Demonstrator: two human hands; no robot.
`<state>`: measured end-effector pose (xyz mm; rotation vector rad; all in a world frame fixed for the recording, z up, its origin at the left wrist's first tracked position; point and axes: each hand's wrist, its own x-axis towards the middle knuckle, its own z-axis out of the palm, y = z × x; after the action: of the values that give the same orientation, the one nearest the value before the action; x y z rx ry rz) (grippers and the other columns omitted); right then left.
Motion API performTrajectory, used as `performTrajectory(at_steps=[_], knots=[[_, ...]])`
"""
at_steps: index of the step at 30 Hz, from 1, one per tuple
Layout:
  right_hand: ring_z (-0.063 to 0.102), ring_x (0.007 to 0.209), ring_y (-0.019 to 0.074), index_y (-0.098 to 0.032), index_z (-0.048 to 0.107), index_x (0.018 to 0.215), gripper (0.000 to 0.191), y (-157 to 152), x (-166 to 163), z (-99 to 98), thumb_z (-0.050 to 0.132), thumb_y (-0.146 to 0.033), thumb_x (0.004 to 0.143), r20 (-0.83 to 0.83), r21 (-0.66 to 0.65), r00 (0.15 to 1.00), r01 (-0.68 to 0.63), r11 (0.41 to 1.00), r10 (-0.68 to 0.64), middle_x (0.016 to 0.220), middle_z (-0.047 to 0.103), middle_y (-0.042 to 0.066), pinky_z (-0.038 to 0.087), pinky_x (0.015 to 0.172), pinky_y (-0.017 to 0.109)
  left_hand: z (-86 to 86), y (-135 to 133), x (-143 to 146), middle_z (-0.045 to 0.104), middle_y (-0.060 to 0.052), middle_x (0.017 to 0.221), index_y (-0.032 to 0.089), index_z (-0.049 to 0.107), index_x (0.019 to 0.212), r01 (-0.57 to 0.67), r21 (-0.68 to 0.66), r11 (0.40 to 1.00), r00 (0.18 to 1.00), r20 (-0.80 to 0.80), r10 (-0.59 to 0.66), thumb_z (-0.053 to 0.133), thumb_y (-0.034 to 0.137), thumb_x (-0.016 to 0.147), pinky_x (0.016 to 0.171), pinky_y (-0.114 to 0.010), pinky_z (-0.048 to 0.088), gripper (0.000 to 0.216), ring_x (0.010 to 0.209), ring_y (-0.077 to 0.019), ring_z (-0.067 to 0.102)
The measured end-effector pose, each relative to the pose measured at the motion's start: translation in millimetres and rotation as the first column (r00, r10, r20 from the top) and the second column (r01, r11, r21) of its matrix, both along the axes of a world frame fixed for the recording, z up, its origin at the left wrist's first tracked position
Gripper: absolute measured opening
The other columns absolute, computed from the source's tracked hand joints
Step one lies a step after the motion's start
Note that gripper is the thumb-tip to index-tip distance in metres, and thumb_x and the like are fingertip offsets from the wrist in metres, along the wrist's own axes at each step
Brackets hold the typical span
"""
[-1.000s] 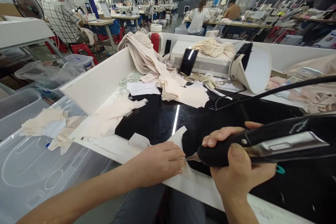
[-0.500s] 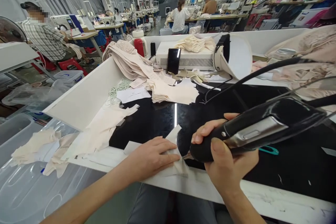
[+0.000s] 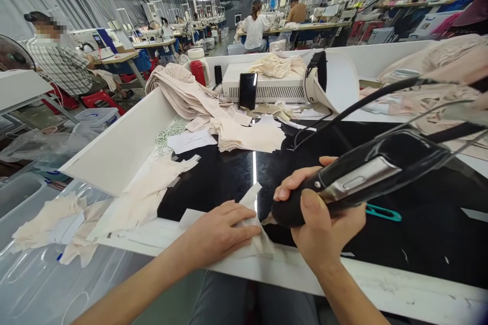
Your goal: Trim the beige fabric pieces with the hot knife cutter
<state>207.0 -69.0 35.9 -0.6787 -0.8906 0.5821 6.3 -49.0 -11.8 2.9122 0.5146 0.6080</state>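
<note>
My left hand (image 3: 219, 231) lies flat, fingers together, pressing a small white fabric piece (image 3: 251, 203) onto the front edge of the black worktable (image 3: 419, 244). My right hand (image 3: 324, 223) grips a black handheld tool (image 3: 366, 177) with a silver strip and a thick black cable. The tool's tip touches the fabric just right of my left fingertips. A teal thread snip (image 3: 383, 213) lies on the table behind my right hand.
Cream fabric pieces (image 3: 247, 134) and a folded pile (image 3: 183, 86) cover the table's back left. A white machine box (image 3: 274, 86), a phone (image 3: 247, 90) and a white lamp head (image 3: 339, 81) stand behind. A clear plastic bin (image 3: 34, 284) sits left. Other people work at distant tables.
The view has tilted up and drifted slightly. My right hand raised the tool's rear end and shifted a little left; my left hand stays pressed on the white fabric piece.
</note>
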Motion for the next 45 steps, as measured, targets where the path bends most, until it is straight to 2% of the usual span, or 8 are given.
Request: performTrajectory(at_steps=[18, 21, 24, 28, 32, 36, 40, 45], knots=[[0.068, 0.059, 0.0160, -0.027, 0.059, 0.128, 0.046, 13.4, -4.3, -4.1, 0.088, -0.035, 0.093, 0.046, -0.013, 0.999, 0.021, 1.000, -0.020, 0.082, 0.074, -0.006, 0.059, 0.063, 0.035, -6.1, -2.3, 1.2, 0.069, -0.017, 0.144, 0.021, 0.074, 0.134, -0.046, -0.041, 0.998, 0.999, 0.005, 0.046, 0.056, 0.029, 0.116, 0.118, -0.047, 0.058, 0.026, 0.134, -0.0284, 0.068], [0.068, 0.059, 0.0159, -0.027, 0.058, 0.130, 0.044, 13.2, -4.3, -5.7, 0.086, -0.034, 0.095, 0.074, -0.019, 0.997, 0.025, 0.999, -0.024, 0.082, 0.074, -0.006, 0.060, 0.063, 0.035, -6.8, -14.4, 5.3, 0.068, -0.018, 0.144, 0.019, 0.072, 0.135, -0.095, -0.038, 0.995, 0.995, 0.004, 0.095, 0.063, 0.028, 0.113, 0.116, -0.048, 0.060, 0.026, 0.133, -0.0305, 0.068], [0.068, 0.058, 0.0158, -0.027, 0.059, 0.127, 0.042, 9.2, -1.5, -4.8, 0.085, -0.034, 0.095, 0.083, -0.034, 0.996, 0.017, 0.999, -0.015, 0.081, 0.073, -0.006, 0.059, 0.062, 0.035, -3.0, -35.8, 11.1, 0.068, -0.021, 0.145, 0.015, 0.066, 0.142, -0.180, -0.030, 0.983, 0.983, -0.046, 0.179, 0.071, 0.034, 0.109, 0.115, -0.053, 0.061, 0.038, 0.135, -0.0342, 0.067], [0.067, 0.058, 0.0173, -0.027, 0.061, 0.124, 0.043, 3.5, 3.6, -4.1, 0.089, -0.036, 0.092, 0.071, -0.035, 0.997, -0.015, 0.999, 0.018, 0.081, 0.073, -0.004, 0.059, 0.058, 0.036, 9.7, -50.2, 14.8, 0.071, -0.020, 0.143, 0.012, 0.063, 0.144, -0.227, -0.042, 0.973, 0.973, -0.055, 0.225, 0.059, 0.039, 0.115, 0.115, -0.048, 0.062, 0.040, 0.132, -0.0313, 0.070], [0.068, 0.057, 0.0169, -0.025, 0.062, 0.124, 0.044, 2.6, 3.7, -4.5, 0.091, -0.034, 0.091, 0.053, -0.004, 0.998, -0.028, 1.000, 0.028, 0.081, 0.074, -0.003, 0.059, 0.057, 0.034, 16.8, -27.4, 13.2, 0.076, -0.017, 0.127, 0.010, 0.070, 0.122, -0.205, 0.059, 0.977, 0.978, 0.060, 0.201, 0.046, 0.020, 0.117, 0.118, -0.044, 0.060, 0.026, 0.125, -0.0275, 0.072], [0.068, 0.057, 0.0167, -0.025, 0.062, 0.125, 0.046, 3.0, 0.7, -3.4, 0.090, -0.036, 0.091, 0.045, -0.013, 0.999, -0.019, 1.000, 0.019, 0.081, 0.074, -0.004, 0.059, 0.057, 0.034, 9.1, 7.2, 10.2, 0.074, -0.015, 0.133, 0.012, 0.069, 0.126, -0.079, 0.042, 0.996, 0.997, 0.028, 0.078, 0.049, 0.010, 0.113, 0.121, -0.045, 0.058, 0.024, 0.131, -0.0248, 0.070], [0.069, 0.059, 0.0155, -0.025, 0.062, 0.126, 0.044, 2.4, -0.6, -3.3, 0.089, -0.031, 0.092, 0.029, 0.002, 0.999, -0.034, 0.999, 0.034, 0.082, 0.075, -0.004, 0.060, 0.058, 0.033, -3.0, 27.4, 4.2, 0.076, -0.014, 0.130, 0.013, 0.070, 0.131, 0.007, -0.057, 0.998, 1.000, -0.016, -0.008, 0.050, 0.014, 0.115, 0.109, -0.037, 0.065, 0.026, 0.124, -0.0228, 0.073], [0.069, 0.059, 0.0150, -0.025, 0.063, 0.126, 0.043, 2.0, -0.4, -4.6, 0.088, -0.025, 0.091, 0.020, 0.012, 0.999, -0.031, 0.999, 0.031, 0.084, 0.075, -0.004, 0.060, 0.056, 0.031, -4.4, 32.1, -7.4, 0.076, -0.012, 0.132, 0.015, 0.070, 0.134, 0.008, -0.115, 0.993, 1.000, -0.010, -0.010, 0.045, 0.020, 0.119, 0.109, -0.033, 0.063, 0.030, 0.123, -0.0205, 0.074]])
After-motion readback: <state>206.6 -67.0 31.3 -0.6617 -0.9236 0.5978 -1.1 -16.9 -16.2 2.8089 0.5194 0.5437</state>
